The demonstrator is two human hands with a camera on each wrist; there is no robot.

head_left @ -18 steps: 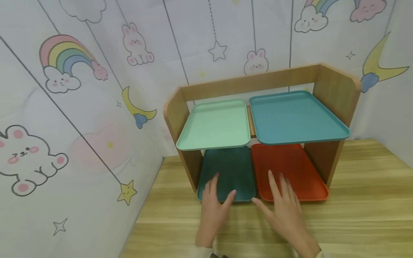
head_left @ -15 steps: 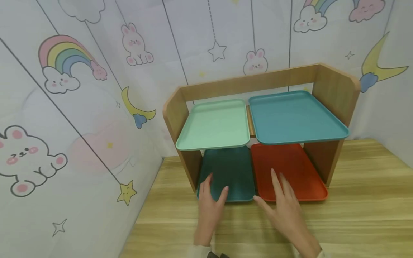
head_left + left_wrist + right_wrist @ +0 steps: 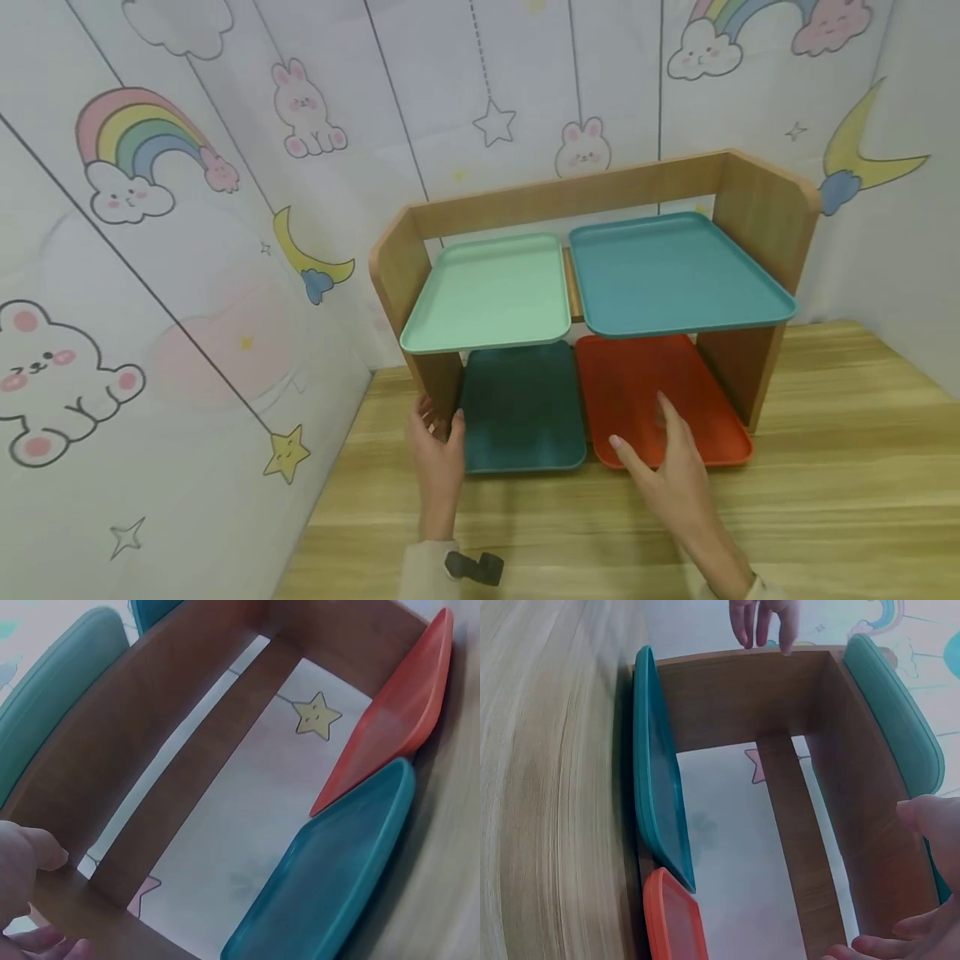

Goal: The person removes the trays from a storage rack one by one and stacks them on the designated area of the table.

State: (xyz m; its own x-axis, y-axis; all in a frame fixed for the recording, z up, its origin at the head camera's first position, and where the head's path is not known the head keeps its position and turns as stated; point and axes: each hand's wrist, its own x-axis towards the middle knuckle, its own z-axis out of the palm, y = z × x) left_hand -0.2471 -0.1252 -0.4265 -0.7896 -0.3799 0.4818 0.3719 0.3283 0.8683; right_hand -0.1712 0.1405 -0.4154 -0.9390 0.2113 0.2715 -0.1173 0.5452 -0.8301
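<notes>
A wooden two-level shelf [image 3: 772,200] stands on the table. On its upper level lie a mint green tray [image 3: 491,292] and a blue tray [image 3: 678,275]. Below are a dark green tray [image 3: 521,408] and a red tray [image 3: 637,392]. My left hand [image 3: 437,458] is at the front edge of the shelf's left side panel, thumb on the inner side and fingers toward the outer side. Firm contact with the panel cannot be made out. My right hand [image 3: 675,479] hovers before the red tray, thumb and fingers spread, holding nothing.
Walls covered with a cartoon-printed sheet [image 3: 210,367] rise behind the shelf and at its left. The wood-grain table [image 3: 570,533] extends in front and to the right. A dark band with a small device [image 3: 474,568] sits on the left sleeve.
My left hand has moved left, from over the dark green tray to the shelf's left side panel. My right hand has shifted slightly right. The view has turned a little.
</notes>
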